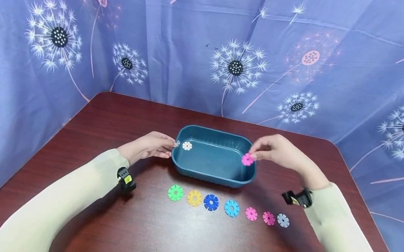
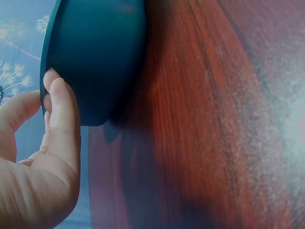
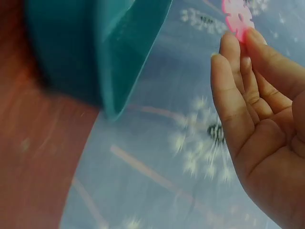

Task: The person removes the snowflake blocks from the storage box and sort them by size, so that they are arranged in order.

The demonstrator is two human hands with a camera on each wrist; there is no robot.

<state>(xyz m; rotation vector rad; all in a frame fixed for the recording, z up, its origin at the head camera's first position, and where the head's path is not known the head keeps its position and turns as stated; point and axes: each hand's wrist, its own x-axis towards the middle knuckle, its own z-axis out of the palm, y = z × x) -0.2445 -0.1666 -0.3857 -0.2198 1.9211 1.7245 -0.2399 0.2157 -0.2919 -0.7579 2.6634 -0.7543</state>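
Note:
A dark teal plastic basin point(image 1: 208, 177) stands on the table. My left hand point(image 1: 152, 145) grips its left rim, thumb on the inner side and fingers against the outer wall point(image 2: 100, 62). Over the basin's right end, my right hand point(image 1: 272, 149) pinches a pink snowflake disc point(image 1: 247, 159) between thumb and fingertips; the right wrist view shows this pink disc point(image 3: 238, 19) upright at the fingertips. A white snowflake disc point(image 1: 187, 146) lies inside the basin near the left end, with a faint pale patch on the wall beside it.
In front of the basin lies a row of snowflake discs: green point(image 1: 175, 193), yellow point(image 1: 194, 198), dark blue point(image 1: 211, 202), light blue point(image 1: 231, 208), two pink point(image 1: 251, 214) and grey point(image 1: 283, 220). A dandelion-print curtain point(image 1: 191, 65) hangs behind the brown table point(image 1: 130, 220).

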